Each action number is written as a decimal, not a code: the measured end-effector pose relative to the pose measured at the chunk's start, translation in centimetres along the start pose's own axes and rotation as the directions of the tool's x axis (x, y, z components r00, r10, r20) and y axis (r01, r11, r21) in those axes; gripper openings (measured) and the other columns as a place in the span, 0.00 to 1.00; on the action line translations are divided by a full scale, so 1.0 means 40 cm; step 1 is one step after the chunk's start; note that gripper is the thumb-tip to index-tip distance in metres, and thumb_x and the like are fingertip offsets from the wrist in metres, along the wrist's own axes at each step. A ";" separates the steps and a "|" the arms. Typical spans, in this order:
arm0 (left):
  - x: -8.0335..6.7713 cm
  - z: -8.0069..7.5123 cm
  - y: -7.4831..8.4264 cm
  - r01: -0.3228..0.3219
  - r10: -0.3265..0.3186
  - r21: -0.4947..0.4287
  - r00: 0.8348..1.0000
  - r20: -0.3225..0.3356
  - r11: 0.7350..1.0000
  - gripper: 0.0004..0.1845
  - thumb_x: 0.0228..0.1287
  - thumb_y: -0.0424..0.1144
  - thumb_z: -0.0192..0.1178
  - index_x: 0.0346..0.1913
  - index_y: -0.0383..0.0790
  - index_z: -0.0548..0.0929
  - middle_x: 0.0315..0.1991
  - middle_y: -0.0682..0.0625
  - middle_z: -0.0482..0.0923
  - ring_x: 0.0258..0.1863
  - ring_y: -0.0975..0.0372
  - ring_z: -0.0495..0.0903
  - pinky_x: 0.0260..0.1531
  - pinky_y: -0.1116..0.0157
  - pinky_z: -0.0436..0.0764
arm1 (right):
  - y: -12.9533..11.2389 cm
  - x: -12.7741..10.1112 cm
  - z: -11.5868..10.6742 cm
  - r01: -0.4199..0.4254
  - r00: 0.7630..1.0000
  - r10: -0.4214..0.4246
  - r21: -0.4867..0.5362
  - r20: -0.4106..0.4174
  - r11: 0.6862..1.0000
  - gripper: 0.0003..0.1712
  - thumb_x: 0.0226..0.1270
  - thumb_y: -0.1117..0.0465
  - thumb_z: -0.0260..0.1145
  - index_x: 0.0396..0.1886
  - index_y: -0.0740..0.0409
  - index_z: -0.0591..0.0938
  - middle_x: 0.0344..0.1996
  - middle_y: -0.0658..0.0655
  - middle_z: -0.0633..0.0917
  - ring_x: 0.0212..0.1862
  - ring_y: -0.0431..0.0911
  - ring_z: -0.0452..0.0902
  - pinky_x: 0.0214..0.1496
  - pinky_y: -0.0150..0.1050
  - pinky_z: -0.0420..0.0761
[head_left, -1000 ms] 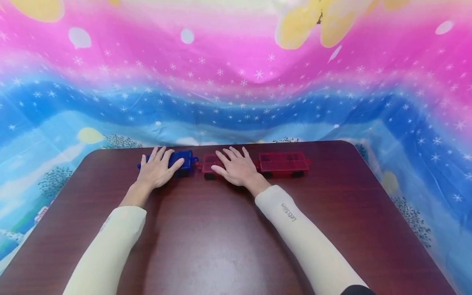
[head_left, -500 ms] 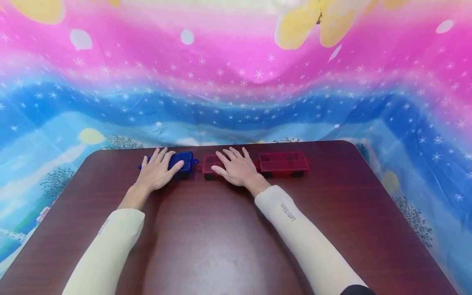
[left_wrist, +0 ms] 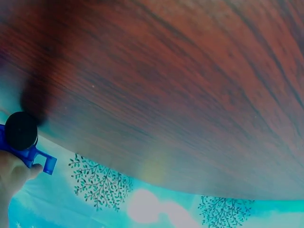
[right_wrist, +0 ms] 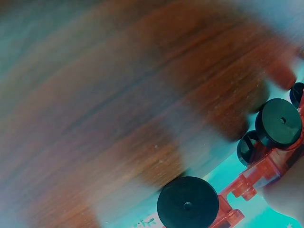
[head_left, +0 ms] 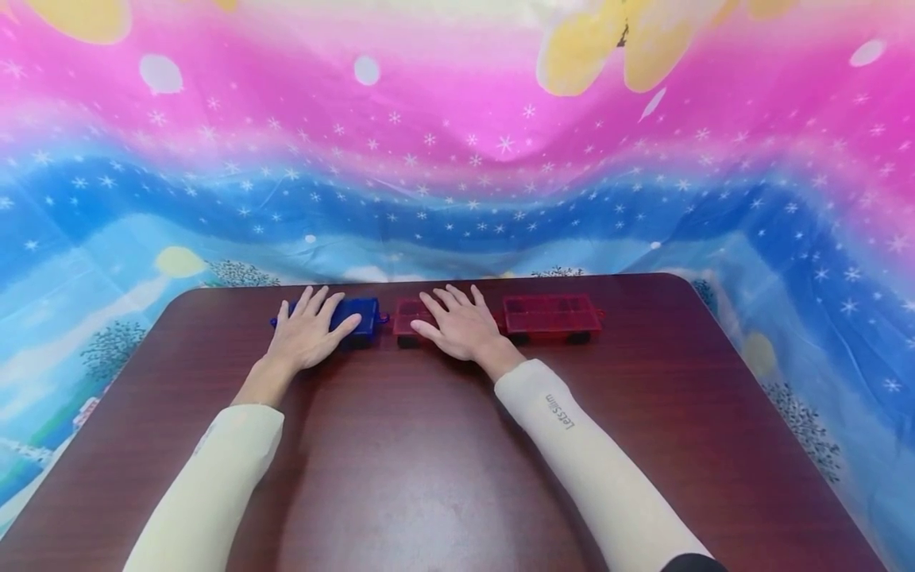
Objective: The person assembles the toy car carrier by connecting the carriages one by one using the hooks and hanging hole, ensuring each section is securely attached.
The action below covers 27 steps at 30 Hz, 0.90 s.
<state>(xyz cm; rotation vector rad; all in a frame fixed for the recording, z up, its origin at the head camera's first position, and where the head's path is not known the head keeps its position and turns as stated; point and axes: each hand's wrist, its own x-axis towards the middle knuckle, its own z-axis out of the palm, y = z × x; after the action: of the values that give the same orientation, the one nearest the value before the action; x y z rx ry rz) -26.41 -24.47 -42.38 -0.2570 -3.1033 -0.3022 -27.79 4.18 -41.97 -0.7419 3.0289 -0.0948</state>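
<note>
The left hand (head_left: 306, 332) lay flat on a blue toy wagon (head_left: 355, 316) near the far edge of the counter (head_left: 429, 445), fingers straight and spread, gripping nothing. The right hand (head_left: 461, 324) rested the same way, fingers loose and flat, on a red toy wagon (head_left: 409, 319) just beside the blue one; a second red wagon (head_left: 549, 314) stood in line to its right. From the right wrist view, black wheels (right_wrist: 188, 204) and a small coupling hook showed under the red body. These looked like light, stiff plastic pieces that would roll freely on the smooth wood, so taking each by its long sides seemed safer than by the thin hook, which might snap
</note>
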 end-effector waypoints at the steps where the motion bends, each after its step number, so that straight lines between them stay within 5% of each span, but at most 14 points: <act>1: 0.001 0.001 0.000 0.002 -0.002 0.005 1.000 0.002 1.000 0.46 0.59 0.76 0.29 0.73 0.48 0.54 0.74 0.40 0.46 0.74 0.44 0.39 0.65 0.35 0.35 | 0.001 0.000 0.000 0.000 1.000 0.000 -0.001 0.000 1.000 0.43 0.63 0.25 0.26 0.75 0.36 0.46 0.74 0.49 0.55 0.76 0.49 0.43 0.74 0.58 0.38; 16: 0.001 0.002 0.007 0.028 -0.028 0.031 0.999 0.016 0.999 0.50 0.56 0.78 0.28 0.73 0.48 0.54 0.74 0.39 0.46 0.74 0.44 0.39 0.66 0.36 0.33 | 0.001 0.001 0.000 -0.002 1.000 0.002 0.009 0.006 1.000 0.44 0.62 0.24 0.24 0.74 0.35 0.46 0.74 0.48 0.54 0.76 0.48 0.41 0.74 0.58 0.37; 27: 0.002 -0.011 0.021 0.023 -0.023 0.039 1.000 -0.003 0.999 0.49 0.56 0.78 0.28 0.73 0.48 0.54 0.73 0.39 0.48 0.74 0.43 0.40 0.66 0.37 0.34 | -0.001 -0.001 -0.024 0.015 0.998 -0.012 0.042 -0.065 0.999 0.44 0.62 0.24 0.25 0.74 0.36 0.51 0.73 0.49 0.57 0.76 0.48 0.44 0.74 0.59 0.40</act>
<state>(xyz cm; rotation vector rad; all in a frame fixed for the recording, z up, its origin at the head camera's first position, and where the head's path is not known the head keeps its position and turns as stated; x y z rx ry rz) -26.33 -23.73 -41.79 -0.2200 -3.1075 -0.2417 -27.75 4.20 -41.03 -0.7708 3.0725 -0.1862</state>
